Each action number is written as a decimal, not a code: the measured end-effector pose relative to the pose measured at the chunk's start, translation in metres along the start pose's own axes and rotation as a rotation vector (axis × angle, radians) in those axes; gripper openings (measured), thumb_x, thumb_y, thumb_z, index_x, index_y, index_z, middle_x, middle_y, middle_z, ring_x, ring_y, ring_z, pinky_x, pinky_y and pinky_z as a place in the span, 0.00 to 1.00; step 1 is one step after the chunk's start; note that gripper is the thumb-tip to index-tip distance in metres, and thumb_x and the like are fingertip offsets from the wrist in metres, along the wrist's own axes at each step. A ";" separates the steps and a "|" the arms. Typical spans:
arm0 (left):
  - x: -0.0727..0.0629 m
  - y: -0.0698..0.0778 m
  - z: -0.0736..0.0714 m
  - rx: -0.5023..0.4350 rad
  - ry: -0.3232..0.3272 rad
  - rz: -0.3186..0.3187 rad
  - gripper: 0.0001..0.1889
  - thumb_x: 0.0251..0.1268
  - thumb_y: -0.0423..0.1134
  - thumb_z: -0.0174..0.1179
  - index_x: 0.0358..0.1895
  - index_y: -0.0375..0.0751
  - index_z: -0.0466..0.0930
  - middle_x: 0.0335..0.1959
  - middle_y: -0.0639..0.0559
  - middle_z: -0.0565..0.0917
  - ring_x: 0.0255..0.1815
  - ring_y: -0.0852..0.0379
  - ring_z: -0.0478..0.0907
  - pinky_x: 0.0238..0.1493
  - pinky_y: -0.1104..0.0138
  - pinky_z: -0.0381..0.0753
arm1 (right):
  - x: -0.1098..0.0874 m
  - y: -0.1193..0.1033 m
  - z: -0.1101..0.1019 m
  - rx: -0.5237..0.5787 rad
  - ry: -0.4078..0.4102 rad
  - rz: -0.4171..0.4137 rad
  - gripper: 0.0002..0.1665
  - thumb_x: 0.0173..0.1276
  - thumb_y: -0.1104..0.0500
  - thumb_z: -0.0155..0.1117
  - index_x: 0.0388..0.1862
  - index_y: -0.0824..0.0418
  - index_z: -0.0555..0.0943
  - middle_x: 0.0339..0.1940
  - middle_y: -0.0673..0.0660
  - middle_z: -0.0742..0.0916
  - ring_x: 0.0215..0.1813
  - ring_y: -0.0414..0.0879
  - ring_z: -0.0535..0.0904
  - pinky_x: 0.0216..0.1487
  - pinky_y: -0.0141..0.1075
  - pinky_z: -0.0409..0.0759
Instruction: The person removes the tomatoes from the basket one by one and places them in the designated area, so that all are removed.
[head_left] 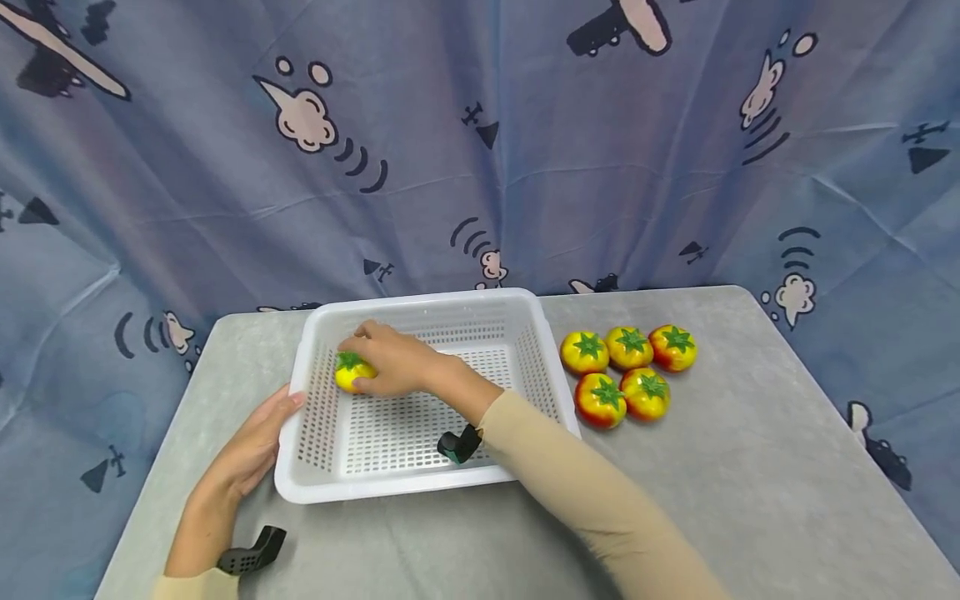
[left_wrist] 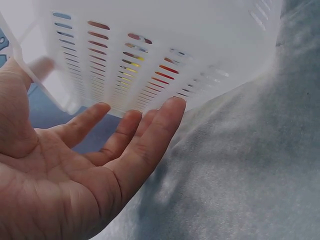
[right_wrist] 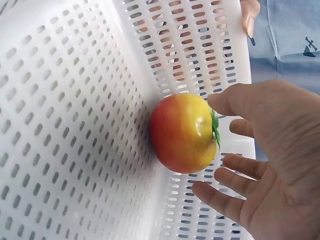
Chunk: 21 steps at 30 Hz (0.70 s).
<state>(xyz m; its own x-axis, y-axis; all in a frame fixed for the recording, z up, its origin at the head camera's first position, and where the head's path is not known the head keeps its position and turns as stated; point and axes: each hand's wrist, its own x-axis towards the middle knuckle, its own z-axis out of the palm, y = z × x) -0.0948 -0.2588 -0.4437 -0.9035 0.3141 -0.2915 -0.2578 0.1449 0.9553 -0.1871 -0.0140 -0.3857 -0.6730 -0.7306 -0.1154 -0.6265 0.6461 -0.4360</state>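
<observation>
A white perforated plastic basket [head_left: 431, 479] stands on the table. My left hand [head_left: 251, 442] holds its left side, thumb over the rim and fingers against the outer wall [left_wrist: 165, 45]. Inside, at the left end, lies a yellow-red tomato [right_wrist: 182, 132] with a green leafy top. Over it is my right hand [head_left: 393, 362]; in the right wrist view the thumb is right at the tomato's top and the other fingers [right_wrist: 215, 200] are loosely spread beside it, apart from its skin.
Several similar tomatoes [head_left: 602, 400] sit in two rows on the grey table [head_left: 750, 467], just right of the basket. A blue patterned curtain [head_left: 420, 150] hangs behind the table. Both wrists carry black camera mounts [head_left: 255, 552].
</observation>
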 end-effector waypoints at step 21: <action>-0.001 0.000 0.001 -0.011 -0.006 0.010 0.38 0.90 0.54 0.37 0.88 0.41 0.35 0.80 0.21 0.58 0.62 0.57 0.81 0.56 0.62 0.87 | 0.005 0.002 0.013 -0.012 0.010 0.053 0.42 0.73 0.42 0.71 0.82 0.50 0.69 0.76 0.57 0.77 0.70 0.48 0.78 0.68 0.40 0.82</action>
<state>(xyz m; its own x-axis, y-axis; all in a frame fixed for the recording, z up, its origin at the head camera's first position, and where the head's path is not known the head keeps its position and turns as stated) -0.0935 -0.2582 -0.4437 -0.9041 0.3208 -0.2822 -0.2525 0.1318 0.9586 -0.1870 -0.0194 -0.3988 -0.7094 -0.6930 -0.1288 -0.5947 0.6865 -0.4184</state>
